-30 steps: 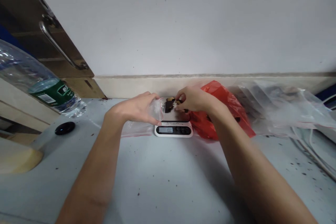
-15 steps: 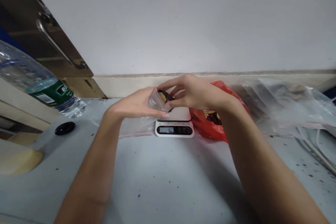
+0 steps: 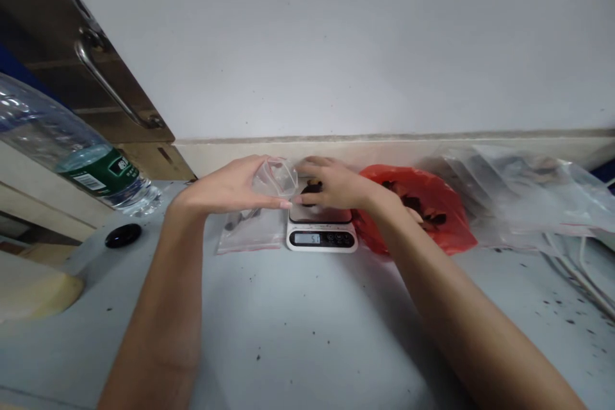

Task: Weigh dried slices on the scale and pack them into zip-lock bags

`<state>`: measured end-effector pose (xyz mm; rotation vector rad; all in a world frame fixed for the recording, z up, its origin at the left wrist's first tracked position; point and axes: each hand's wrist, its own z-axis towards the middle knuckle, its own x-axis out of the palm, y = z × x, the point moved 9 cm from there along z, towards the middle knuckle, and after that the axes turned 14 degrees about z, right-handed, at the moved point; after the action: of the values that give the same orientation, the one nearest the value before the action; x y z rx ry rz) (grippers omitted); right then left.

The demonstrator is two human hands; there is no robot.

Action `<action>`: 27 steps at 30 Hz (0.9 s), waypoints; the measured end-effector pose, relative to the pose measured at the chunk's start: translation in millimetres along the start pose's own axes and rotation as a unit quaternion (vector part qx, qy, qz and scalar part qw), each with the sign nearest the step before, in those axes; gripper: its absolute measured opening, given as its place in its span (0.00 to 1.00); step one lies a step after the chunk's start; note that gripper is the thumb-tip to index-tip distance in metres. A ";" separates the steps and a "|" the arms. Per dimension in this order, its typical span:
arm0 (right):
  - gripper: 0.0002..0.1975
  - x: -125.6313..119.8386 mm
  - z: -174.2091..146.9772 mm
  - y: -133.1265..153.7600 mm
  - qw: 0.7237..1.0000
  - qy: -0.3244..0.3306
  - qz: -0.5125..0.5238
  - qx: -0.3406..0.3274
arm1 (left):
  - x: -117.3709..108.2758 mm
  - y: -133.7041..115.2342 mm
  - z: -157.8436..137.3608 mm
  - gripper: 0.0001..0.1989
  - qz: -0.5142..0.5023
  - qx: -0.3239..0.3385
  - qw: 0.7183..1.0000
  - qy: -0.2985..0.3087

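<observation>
Dark pieces (image 3: 313, 187) sit on our scale (image 3: 323, 239), wall (image 3: 327, 51) behind, surface (image 3: 269, 320) in front; our left hand (image 3: 233, 186) holds a clear bag (image 3: 278, 178), our right hand (image 3: 334, 183) curves beside them, grip unclear.

At the left of my view I see a clear plastic bottle (image 3: 96, 170) with a green label, and near it a black round object (image 3: 123, 236). Behind the bottle, a metal handle (image 3: 113, 86) is fixed on a brown panel (image 3: 43, 77). At right, I notice pale cables (image 3: 583, 280).
</observation>
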<state>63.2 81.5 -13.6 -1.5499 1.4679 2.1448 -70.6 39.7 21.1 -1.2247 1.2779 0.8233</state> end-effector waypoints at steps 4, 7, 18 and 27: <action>0.20 21.2 -2.7 -3.8 0.994 0.089 -0.024 0.061 | 2.9 0.9 3.0 0.48 0.008 -0.001 1.000 0.002; 0.10 20.6 -3.7 -0.8 0.993 0.101 -0.036 0.047 | 3.9 1.5 4.7 0.45 0.018 0.002 1.000 -0.004; 0.16 3.1 -14.4 1.5 0.991 0.082 -0.062 0.085 | 18.8 -6.8 8.6 0.43 0.024 0.007 0.999 0.039; 0.18 -18.1 -17.5 -25.2 0.993 0.035 0.038 0.111 | 35.7 -11.8 15.1 0.39 0.044 0.006 0.995 0.085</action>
<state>97.9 89.1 -15.5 -1.5258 1.7456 1.9042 -49.6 45.6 -13.1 -1.2578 1.4804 0.7860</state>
